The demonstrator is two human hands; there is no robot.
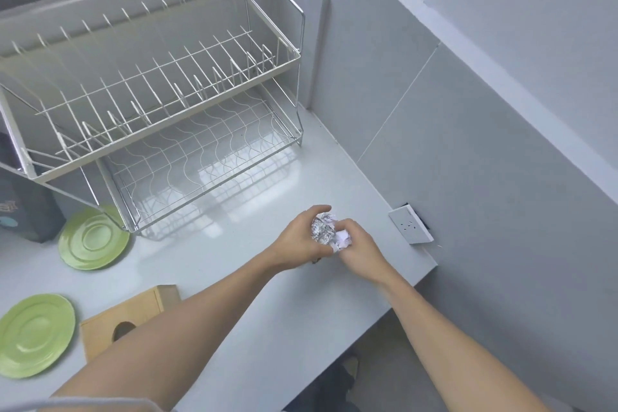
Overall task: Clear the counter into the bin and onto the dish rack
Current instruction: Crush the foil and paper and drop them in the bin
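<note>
No text, label, brand, number or sign can be read anywhere in this view. The only thing that carries printing is a dark container point(23, 207) at the left edge of the tabletop point(234, 278), behind the green plates: it shows pale, light-coloured marks and a bluish patch on its side, but they are cut off by the frame and too blurred to make out as letters or figures. The white wall socket point(410, 223) at the right end bears only its pin holes, with no marking that can be told. The wooden tissue box point(133, 318) has a plain, unprinted surface.
</note>
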